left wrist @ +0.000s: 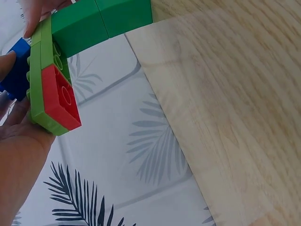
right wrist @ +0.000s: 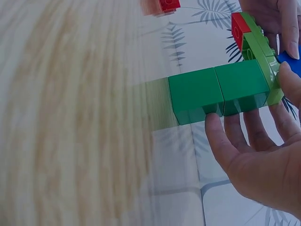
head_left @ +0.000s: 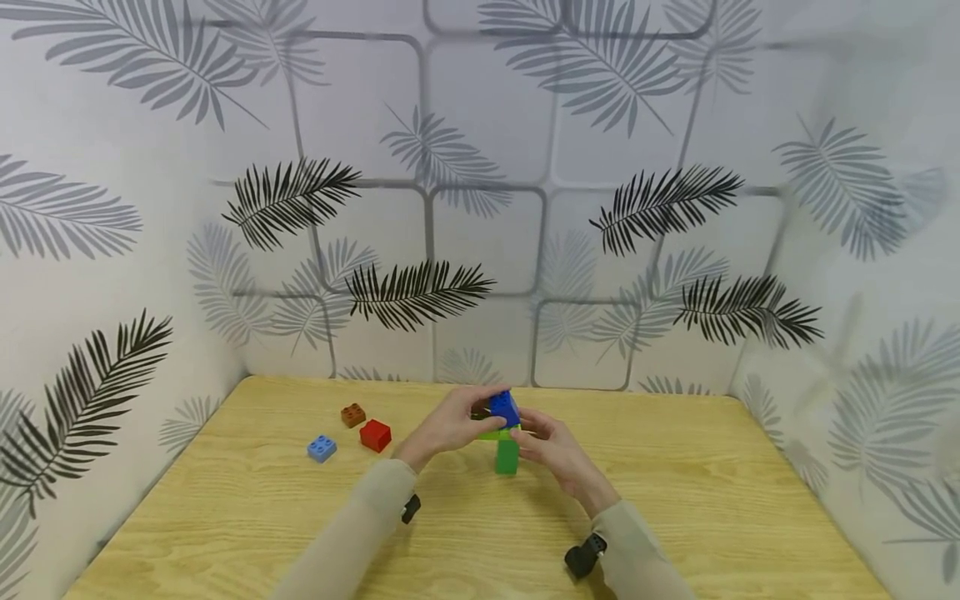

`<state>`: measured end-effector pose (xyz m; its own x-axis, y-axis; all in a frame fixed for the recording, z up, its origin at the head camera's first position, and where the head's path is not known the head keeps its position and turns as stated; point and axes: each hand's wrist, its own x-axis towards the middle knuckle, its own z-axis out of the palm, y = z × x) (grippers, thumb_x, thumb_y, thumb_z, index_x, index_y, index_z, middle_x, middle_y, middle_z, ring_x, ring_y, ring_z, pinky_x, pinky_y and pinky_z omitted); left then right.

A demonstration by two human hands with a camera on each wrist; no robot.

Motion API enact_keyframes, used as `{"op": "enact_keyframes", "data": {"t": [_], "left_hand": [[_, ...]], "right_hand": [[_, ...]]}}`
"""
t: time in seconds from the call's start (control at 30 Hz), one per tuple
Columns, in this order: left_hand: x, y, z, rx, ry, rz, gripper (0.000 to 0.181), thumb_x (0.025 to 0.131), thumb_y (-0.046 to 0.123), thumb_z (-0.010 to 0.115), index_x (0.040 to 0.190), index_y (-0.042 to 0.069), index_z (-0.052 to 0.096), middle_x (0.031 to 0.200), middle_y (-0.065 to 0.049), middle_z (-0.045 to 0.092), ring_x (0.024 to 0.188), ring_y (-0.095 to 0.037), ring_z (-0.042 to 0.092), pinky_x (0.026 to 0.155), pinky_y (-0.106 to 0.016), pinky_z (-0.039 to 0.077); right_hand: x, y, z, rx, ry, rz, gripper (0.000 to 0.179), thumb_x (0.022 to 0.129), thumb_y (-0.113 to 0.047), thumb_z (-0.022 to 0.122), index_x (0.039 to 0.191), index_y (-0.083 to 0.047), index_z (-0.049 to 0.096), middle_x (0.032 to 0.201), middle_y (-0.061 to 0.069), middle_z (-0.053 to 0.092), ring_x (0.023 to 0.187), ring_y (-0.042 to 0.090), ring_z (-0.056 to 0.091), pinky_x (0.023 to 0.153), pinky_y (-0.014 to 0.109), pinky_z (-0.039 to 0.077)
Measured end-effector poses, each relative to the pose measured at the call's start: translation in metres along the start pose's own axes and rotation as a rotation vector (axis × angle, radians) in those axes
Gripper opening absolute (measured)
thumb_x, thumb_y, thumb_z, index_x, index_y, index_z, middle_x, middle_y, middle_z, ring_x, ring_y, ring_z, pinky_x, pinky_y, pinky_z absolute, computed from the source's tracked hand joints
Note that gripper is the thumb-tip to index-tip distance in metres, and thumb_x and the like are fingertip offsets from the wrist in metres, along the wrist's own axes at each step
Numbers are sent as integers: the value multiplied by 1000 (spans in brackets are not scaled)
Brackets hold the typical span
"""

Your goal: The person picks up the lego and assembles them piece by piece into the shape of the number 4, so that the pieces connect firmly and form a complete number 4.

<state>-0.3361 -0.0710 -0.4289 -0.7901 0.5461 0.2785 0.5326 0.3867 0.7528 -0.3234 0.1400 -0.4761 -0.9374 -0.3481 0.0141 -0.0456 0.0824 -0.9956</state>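
Blue brick [head_left: 502, 407], head view: pinched in the left hand [head_left: 452, 422], above the lime bar [head_left: 491, 434]. Left wrist view: red brick [left wrist: 60, 100] sits under the bar. Right wrist view: right hand [right wrist: 268, 162] grips the green bricks [right wrist: 218, 92] beneath the bar.

In the head view, the left grip [head_left: 452, 419] covers part of the lime bricks [head_left: 493, 435], and the sleeves [head_left: 348, 521] run past the bottom edge. In the left wrist view, the left grip's thumb hides some of the blue brick [left wrist: 17, 70]; the top edge cuts the green bricks [left wrist: 80, 28]. In the right wrist view, the right edge crops the right grip [right wrist: 265, 162], the tabletop [right wrist: 70, 117] blurs, and a cropped red brick [right wrist: 169, 4] smears leftward.
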Motion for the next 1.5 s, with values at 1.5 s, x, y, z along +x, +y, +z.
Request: {"op": "enact_keyframes", "data": {"t": [1.5], "left_hand": [[0,3,9,235,-18,59,65,90,11,71,149,19,45,137,-3,59,112,-17,63,95,-32,52]], "right_hand": [[3,-26,10,117,196,-39,44,94,-24,68,130,0,60,122,10,61,107,15,63,103,40,48]]}}
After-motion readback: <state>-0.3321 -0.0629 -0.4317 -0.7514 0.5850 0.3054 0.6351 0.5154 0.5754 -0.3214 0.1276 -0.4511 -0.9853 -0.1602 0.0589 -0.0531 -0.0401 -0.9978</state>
